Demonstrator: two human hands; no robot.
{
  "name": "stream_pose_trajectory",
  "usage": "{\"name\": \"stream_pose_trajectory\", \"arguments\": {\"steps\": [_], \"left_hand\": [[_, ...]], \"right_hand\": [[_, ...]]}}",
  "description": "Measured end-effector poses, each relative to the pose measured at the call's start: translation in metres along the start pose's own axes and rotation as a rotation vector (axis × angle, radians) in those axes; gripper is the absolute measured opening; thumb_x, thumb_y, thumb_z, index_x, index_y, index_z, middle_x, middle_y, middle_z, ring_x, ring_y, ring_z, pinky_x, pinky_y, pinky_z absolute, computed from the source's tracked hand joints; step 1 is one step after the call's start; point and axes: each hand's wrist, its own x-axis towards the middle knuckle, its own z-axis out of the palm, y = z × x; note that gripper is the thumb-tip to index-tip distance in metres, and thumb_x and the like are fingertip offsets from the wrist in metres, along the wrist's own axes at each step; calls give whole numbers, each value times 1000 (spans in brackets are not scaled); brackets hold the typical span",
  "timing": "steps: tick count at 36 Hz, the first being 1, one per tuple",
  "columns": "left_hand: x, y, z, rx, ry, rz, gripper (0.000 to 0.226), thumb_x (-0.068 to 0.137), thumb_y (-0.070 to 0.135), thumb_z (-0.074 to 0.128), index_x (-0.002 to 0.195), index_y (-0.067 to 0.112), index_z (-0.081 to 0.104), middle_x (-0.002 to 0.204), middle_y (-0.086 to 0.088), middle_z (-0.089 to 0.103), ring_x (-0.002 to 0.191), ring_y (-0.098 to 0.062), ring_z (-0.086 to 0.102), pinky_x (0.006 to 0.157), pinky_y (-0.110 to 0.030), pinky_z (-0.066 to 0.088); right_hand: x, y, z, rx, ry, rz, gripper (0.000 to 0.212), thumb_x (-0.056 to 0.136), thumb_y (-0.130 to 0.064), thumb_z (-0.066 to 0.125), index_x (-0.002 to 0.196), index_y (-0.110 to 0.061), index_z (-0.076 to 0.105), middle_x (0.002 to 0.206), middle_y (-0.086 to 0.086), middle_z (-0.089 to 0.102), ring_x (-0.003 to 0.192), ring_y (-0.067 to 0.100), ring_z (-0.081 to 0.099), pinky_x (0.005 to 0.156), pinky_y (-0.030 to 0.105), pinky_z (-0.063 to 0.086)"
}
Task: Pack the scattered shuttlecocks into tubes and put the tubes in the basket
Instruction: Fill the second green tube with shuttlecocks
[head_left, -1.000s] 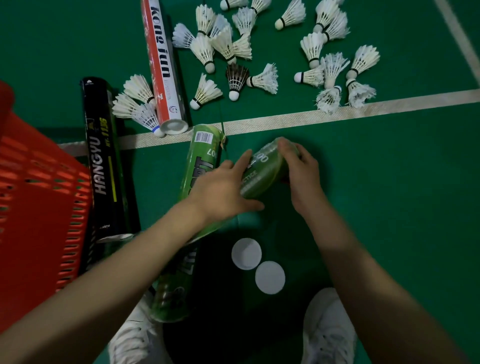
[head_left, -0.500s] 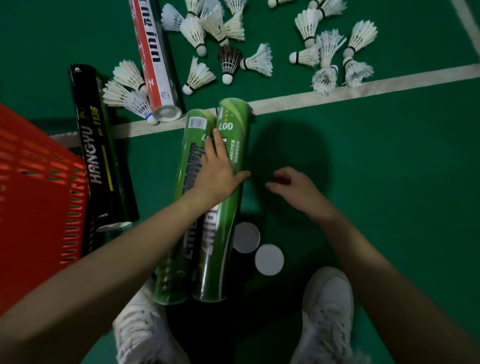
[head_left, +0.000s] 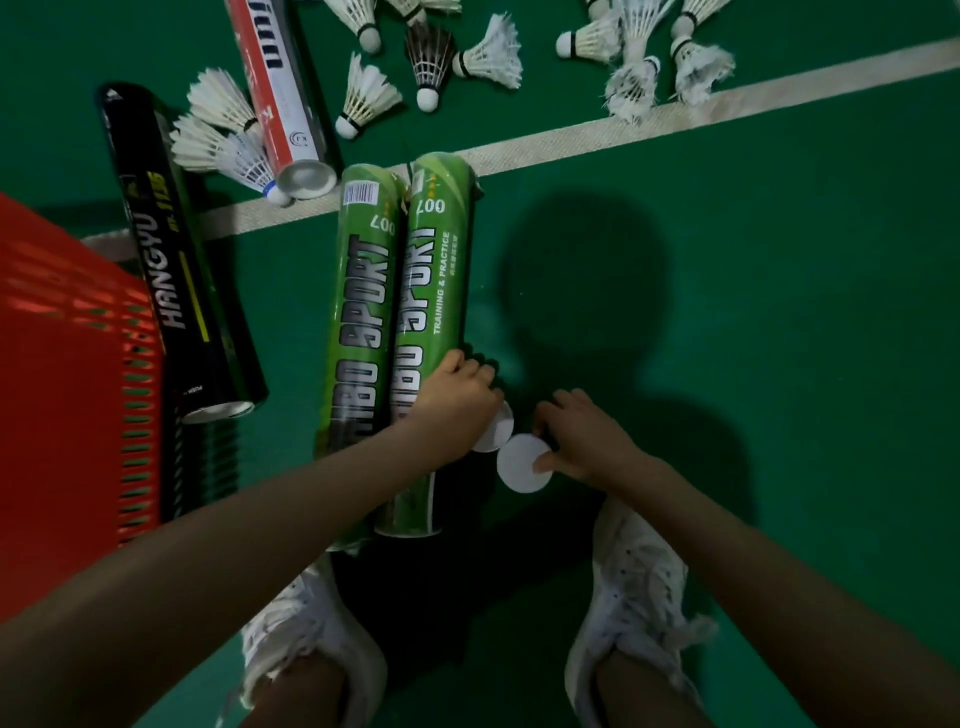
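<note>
Two green tubes lie side by side on the green floor, the left tube (head_left: 363, 291) and the right tube (head_left: 436, 260), open ends toward me. My left hand (head_left: 457, 402) lies on the lower part of the right tube, fingers curled over its right side. It partly covers one white round lid (head_left: 497, 434). My right hand (head_left: 579, 441) pinches the edge of a second white lid (head_left: 519, 465) that lies flat on the floor. Several white shuttlecocks (head_left: 369, 98) and one dark shuttlecock (head_left: 428, 62) are scattered beyond the white court line (head_left: 623, 130).
A red basket (head_left: 67, 364) stands at the left edge. A black tube (head_left: 176, 260) lies beside it, and a red-and-white tube (head_left: 280, 88) lies farther back with shuttlecocks against it. My white shoes (head_left: 306, 639) (head_left: 634, 597) stand below the tubes.
The right green tube was laid down beside the left one. My left hand slid down it toward me. My right hand dropped to the lids and took hold of one.
</note>
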Motion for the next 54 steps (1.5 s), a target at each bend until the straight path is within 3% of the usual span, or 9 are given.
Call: {"name": "stream_pose_trajectory", "arguments": {"steps": [7, 13, 22, 27, 35, 43, 47, 51, 54], "left_hand": [[7, 1, -1, 7, 6, -6, 59, 89, 24, 55, 141, 12, 32, 148, -17, 28, 130, -33, 35, 110, -40, 18], [19, -7, 2, 99, 81, -47, 46, 91, 10, 43, 136, 7, 38, 128, -13, 52, 117, -31, 48, 107, -36, 24], [41, -19, -10, 45, 243, -75, 24, 88, 18, 54, 109, 8, 57, 106, -12, 61, 99, -29, 56, 92, -33, 35], [41, -39, -30, -542, 458, -237, 22, 84, 0, 50, 104, -4, 57, 104, -26, 51, 76, -41, 56, 57, -42, 38], [33, -111, -43, -1163, 618, -778, 40, 79, 8, 55, 118, 1, 57, 118, -18, 52, 101, -33, 55, 91, -41, 47], [23, -158, -39, -2008, 675, -1078, 47, 92, 7, 47, 136, 1, 32, 122, -21, 52, 70, -29, 67, 53, -31, 58], [15, -151, -61, -1770, 576, -1193, 90, 87, 25, 61, 150, 12, -2, 149, -14, 16, 104, -36, 59, 74, -44, 59], [1, -117, -88, -1370, 299, -1039, 73, 89, 18, 61, 144, 4, 15, 145, -19, 15, 104, -27, 45, 63, -27, 57], [-12, -89, -105, -1160, 100, -805, 67, 86, 20, 64, 138, 3, 26, 143, -17, 18, 110, -30, 45, 95, -34, 49]], "right_hand": [[-2, -6, 12, -62, -6, -82, 96, 56, -81, 61, 116, -8, 41, 113, 9, 37, 100, 21, 34, 69, 35, 34], [0, -13, 14, -81, 49, -110, 60, 68, -33, 73, 111, -6, 41, 112, 12, 38, 104, 27, 37, 67, 33, 25], [10, 7, -9, 237, 271, 43, 60, 68, -33, 73, 109, -2, 42, 104, 7, 37, 95, 25, 41, 68, 32, 30], [40, 7, -37, 592, 468, 215, 49, 70, -10, 78, 99, -6, 39, 101, 8, 38, 84, 20, 40, 58, 21, 30], [106, -10, -87, 1146, 619, 327, 71, 89, -2, 54, 149, -13, 17, 151, 12, 28, 134, 25, 36, 111, 40, 32], [103, -19, -81, 1106, 603, 282, 53, 90, -9, 55, 140, -14, 37, 141, 12, 44, 121, 23, 46, 101, 33, 38], [87, -19, -94, 1011, 567, 276, 45, 92, -8, 53, 135, -10, 42, 134, 12, 48, 113, 23, 49, 92, 30, 39], [66, -25, -134, 859, 504, 209, 45, 94, -12, 52, 138, -9, 42, 142, 12, 43, 128, 25, 43, 102, 33, 34], [51, -34, -165, 756, 484, 161, 41, 93, -14, 55, 133, -7, 47, 138, 14, 47, 125, 26, 46, 101, 32, 35]]}}
